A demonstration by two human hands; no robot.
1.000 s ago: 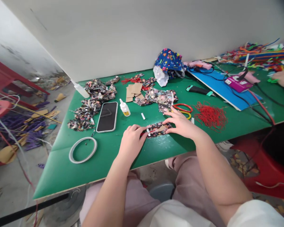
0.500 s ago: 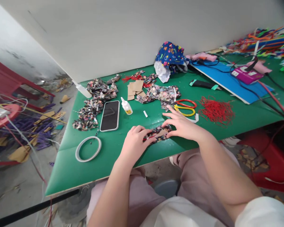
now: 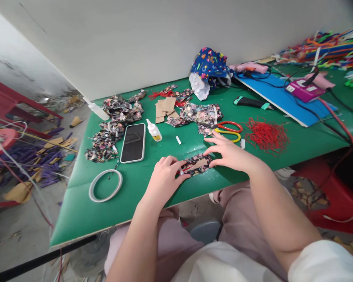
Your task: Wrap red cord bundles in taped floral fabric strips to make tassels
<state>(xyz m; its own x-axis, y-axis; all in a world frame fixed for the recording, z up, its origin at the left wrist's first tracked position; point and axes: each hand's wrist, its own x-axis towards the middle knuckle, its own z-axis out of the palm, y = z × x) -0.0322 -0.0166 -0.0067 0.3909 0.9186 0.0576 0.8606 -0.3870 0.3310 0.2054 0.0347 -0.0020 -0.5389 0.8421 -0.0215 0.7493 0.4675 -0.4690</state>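
Note:
A small strip of dark floral fabric (image 3: pixel 200 167) lies flat near the table's front edge, with a piece of brown cardboard and a bit of red on it. My left hand (image 3: pixel 166 175) pinches the strip's left end between thumb and fingers. At the right end, my right hand (image 3: pixel 228 154) has its fingers spread, the thumb at the fabric's edge. Just beyond those fingers lie scissors (image 3: pixel 233 135) with red and yellow handles. A small white glue bottle (image 3: pixel 154 131) stands beyond my left hand, and a white paper slip (image 3: pixel 178 140) rests between them.
To the left are a phone (image 3: pixel 133 143), a white tape ring (image 3: pixel 90 190) and crumpled floral fabric pieces (image 3: pixel 122 109). Cardboard pieces (image 3: pixel 166 105) lie farther back. Right of the scissors are red strings (image 3: pixel 266 135), a utility knife (image 3: pixel 251 102) and a blue board (image 3: pixel 294 107) with cables.
My right hand has drawn slightly back from the fabric strip, so more of its right end shows. The left hand keeps its grip. The whole view has shifted a little.

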